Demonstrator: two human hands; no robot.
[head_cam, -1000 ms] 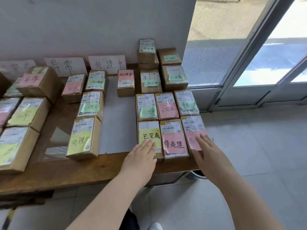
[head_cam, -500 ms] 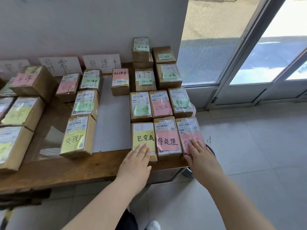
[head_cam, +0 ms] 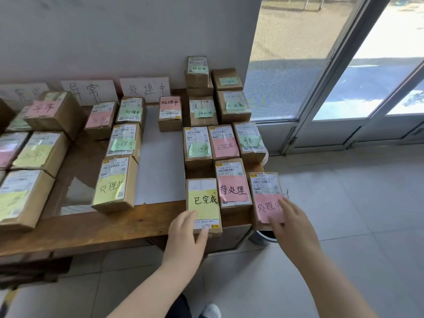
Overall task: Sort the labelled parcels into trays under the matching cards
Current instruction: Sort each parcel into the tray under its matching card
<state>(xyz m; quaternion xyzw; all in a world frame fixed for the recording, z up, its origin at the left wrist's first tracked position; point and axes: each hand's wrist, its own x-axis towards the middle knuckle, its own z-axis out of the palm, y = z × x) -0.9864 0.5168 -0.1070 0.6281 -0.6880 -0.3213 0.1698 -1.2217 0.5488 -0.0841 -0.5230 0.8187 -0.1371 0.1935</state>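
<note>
Several brown parcels with coloured notes lie on a wooden table [head_cam: 96, 228]. My left hand [head_cam: 187, 235] grips the near end of the yellow-noted parcel marked 已完成 [head_cam: 203, 200], thumb across its front edge. My right hand [head_cam: 291, 226] holds the pink-noted parcel marked 处理中 [head_cam: 263, 191] at its right side; this parcel overhangs the table's front right corner. Between them lies a pink-noted parcel marked 待处理 [head_cam: 232, 184]. White cards reading 异常 [head_cam: 89, 91] and 处理中 [head_cam: 145, 89] lean against the wall. A third card at the far left is half hidden.
A white sheet [head_cam: 160, 161] lies under the 处理中 card, with labelled parcels [head_cam: 114, 182] along its left side. More parcels fill the left of the table [head_cam: 39, 152] and stack at the back right [head_cam: 198, 70]. Tiled floor and a glass door lie to the right.
Both hands have closed round their parcels. The pink 处理中 parcel has slid right and toward me, past the table corner; the yellow one has shifted slightly nearer.
</note>
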